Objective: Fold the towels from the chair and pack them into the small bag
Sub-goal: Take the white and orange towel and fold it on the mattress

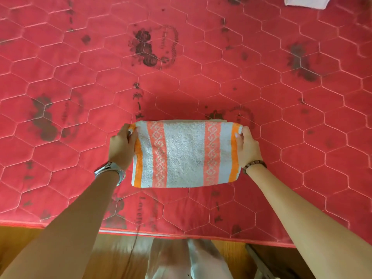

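Red quilted mattress (201, 57), stitched in hexagons and printed with dark flowers, is filling nearly the whole view. A strip of wooden floor (60, 236) is showing below its near edge.

The striped towel (185, 154), white with orange and coral bands, is lying flat on the mattress close to that edge. It is already doubled into a compact rectangle, with layered edges peeking out along its far side.

The left hand (121, 147) is pinching the far left corner and the right hand (247, 147) the far right corner, so both are grasping cloth. A white cloth (306, 3) is poking in at the far right. A watch (110, 171) is sitting on the left wrist and a bead bracelet (254, 164) on the right.

Folding looks to be the step in hand. The next move is probably calling for both hands to bring the 2 held corners evenly toward the near edge. No bag is plainly showing, and the pale shape at the bottom edge cannot be identified.
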`<state>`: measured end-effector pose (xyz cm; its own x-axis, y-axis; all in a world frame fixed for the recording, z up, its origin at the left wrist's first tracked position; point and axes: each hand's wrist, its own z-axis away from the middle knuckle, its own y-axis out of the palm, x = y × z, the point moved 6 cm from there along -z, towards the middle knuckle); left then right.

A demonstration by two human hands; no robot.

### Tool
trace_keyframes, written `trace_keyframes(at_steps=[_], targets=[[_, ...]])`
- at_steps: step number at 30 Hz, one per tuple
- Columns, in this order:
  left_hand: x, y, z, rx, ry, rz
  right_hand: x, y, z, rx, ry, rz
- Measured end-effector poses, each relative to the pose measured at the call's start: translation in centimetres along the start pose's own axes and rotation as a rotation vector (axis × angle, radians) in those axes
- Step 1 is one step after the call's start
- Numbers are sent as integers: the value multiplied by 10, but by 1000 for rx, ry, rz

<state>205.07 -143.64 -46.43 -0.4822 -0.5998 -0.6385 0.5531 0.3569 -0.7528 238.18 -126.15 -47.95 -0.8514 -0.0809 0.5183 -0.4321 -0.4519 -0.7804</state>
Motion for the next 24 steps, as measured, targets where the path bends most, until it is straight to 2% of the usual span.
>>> trace_keyframes(at_steps=[6, 13, 16, 24], targets=[[21, 29, -29, 31, -120, 46, -1, 14, -44, -2, 19, 26], [32, 43, -41, -55, -184, 112, -3, 31, -69, -35, 77, 93], [35, 47, -44, -97, -222, 127, -6, 36, -74, -58, 115, 65], [40, 52, -45, -46, -296, 119, -7, 34, -72, -31, 176, -31]])
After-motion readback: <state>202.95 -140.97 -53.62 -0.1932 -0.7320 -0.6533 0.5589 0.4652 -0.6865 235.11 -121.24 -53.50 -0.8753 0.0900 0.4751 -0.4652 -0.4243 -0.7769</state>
